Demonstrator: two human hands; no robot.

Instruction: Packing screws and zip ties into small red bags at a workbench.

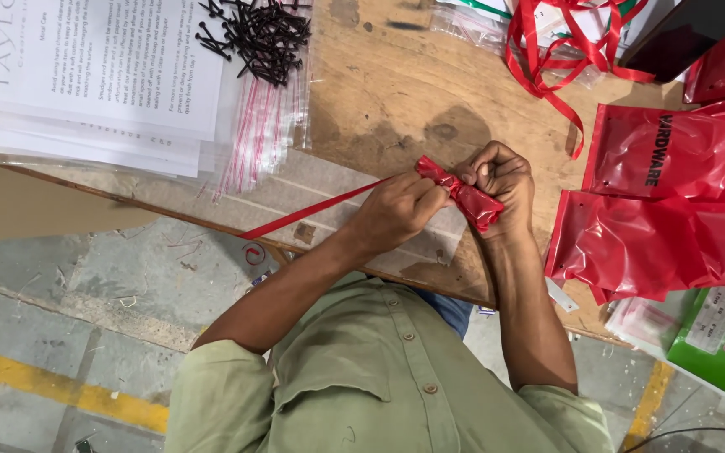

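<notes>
Worn brown wooden table [396,92], stained and scuffed, taken as landmark for all entries.

Stack of white printed paper sheets [86,75], on the table's far corner beyond the left hand.

Flat shiny red plastic bags [665,201], several overlapping, on the table just beyond the right hand.

Bundle of clear zip bags with red-striped tops [262,126], on the table beside the paper stack, partly under the screws.

Green printed packet with white label [719,335], at the table's near edge beyond the red bags.

Loose tangle of red ribbon [555,42], at the table's far side, above the red bags.

Heap of black screws [260,32], on top of the zip bags at the table's far side.

Left hand [396,210], above the table's near edge; fingers [430,197] pinched together on the small bundle and the strip.

Right hand [503,180], above the table just beside the left; fingers curled tight around the bundle's other end.

Long red ribbon strip [312,210], running taut from the left hand out past the table's edge.

Small crumpled red plastic bundle [463,195], gripped between both hands, held just over the table near its front edge.
</notes>
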